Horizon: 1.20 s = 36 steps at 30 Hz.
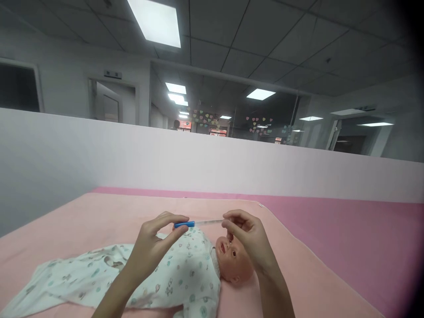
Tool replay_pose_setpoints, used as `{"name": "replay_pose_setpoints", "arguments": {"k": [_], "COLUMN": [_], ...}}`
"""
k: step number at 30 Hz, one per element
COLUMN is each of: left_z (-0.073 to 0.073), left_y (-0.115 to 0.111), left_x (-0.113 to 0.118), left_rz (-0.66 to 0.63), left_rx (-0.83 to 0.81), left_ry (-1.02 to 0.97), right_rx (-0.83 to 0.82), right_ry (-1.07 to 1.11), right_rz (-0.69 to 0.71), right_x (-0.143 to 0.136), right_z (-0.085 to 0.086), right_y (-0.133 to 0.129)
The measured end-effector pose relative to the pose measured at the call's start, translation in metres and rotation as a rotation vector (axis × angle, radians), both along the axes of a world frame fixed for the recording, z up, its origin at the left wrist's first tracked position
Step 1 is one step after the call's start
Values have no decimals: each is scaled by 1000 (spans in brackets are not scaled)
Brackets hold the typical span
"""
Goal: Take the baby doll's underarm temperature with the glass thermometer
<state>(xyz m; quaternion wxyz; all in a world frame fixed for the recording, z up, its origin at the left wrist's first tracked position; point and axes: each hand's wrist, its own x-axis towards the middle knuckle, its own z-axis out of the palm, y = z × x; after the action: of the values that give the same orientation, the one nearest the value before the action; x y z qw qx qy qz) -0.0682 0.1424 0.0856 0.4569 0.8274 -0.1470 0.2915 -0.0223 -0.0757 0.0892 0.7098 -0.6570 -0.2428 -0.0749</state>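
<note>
My left hand [158,238] pinches the blue end [185,224] of a slim glass thermometer between thumb and fingers. Its thin clear stem [208,221] runs level to the right, where the fingertips of my right hand [247,232] close on the far end. Both hands hold it above a baby doll [236,263] lying on its back, head to the right. White clothing with a small green and brown print [185,265] covers the doll's body. My right hand hides part of the doll's face, and my left forearm crosses in front of its clothing.
A light pink blanket [109,212] lies under the doll, over a darker pink surface [357,238]. Behind rises a low white partition [212,163]. Beyond it are a large window with heart-shaped stickers [205,117], doorways and ceiling lights.
</note>
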Motion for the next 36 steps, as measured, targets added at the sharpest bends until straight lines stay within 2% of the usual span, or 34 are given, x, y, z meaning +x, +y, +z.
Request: {"name": "replay_pose_setpoints", "arguments": {"k": [5, 11, 16, 21, 26, 36], "left_z": [4, 3, 4, 3, 4, 1], "left_y": [-3, -6, -5, 0, -2, -8], "left_x": [-7, -4, -3, -5, -5, -4], "left_rz": [12, 44, -101, 24, 134, 130], "left_rx": [16, 20, -67, -196, -159, -90], "left_ry": [1, -39, 38, 28, 19, -17], "right_rx": [16, 34, 20, 21, 8, -10], "right_ry": [7, -26, -44, -41, -45, -38], "right_rz": [-3, -51, -63, -50, -19, -32], "right_x": [-3, -3, -3, -2, -4, -3], "right_z": [0, 1, 3, 1, 2, 4], "right_y": [-8, -11, -13, -15, -15, -17]}}
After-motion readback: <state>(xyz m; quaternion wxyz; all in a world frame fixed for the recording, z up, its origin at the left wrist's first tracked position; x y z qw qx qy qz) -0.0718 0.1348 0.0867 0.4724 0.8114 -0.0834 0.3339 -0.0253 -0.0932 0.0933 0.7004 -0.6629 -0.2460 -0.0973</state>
